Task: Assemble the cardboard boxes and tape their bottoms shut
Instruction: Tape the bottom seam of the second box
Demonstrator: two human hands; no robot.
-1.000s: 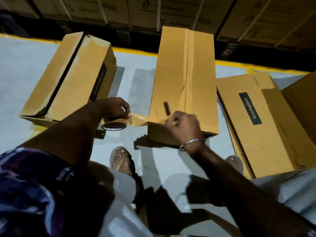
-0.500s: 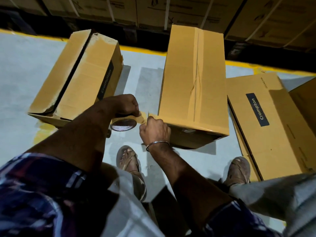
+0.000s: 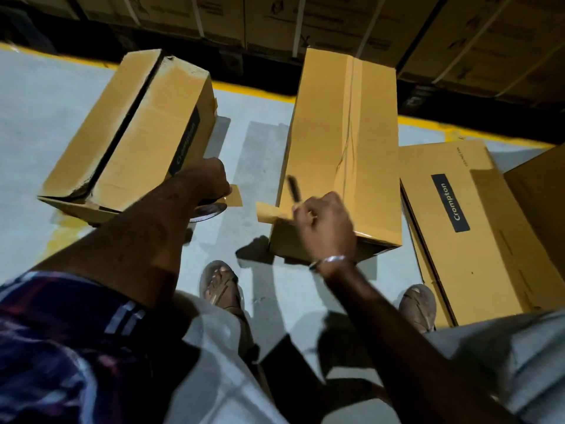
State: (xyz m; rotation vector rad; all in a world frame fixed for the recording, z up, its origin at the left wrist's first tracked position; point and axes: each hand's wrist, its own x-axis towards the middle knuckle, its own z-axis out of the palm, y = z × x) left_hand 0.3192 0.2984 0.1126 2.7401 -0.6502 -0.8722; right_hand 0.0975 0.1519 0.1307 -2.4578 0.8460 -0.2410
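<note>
- The middle box (image 3: pixel 345 142) stands on the floor (image 3: pixel 55 117).
- The left box (image 3: pixel 134 130) lies well apart.
- The flat box (image 3: pixel 458 228) lies just right.
- Stacked cartons (image 3: pixel 336 19) stand behind.

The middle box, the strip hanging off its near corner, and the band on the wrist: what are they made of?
The middle box looks like matte tan cardboard, with creased folds. The strip appears to be brown plastic packing tape: thin, glossy and curling loose at the corner. The wristband seems to be polished metal, silvery and glinting, though motion blur leaves that open.
</note>
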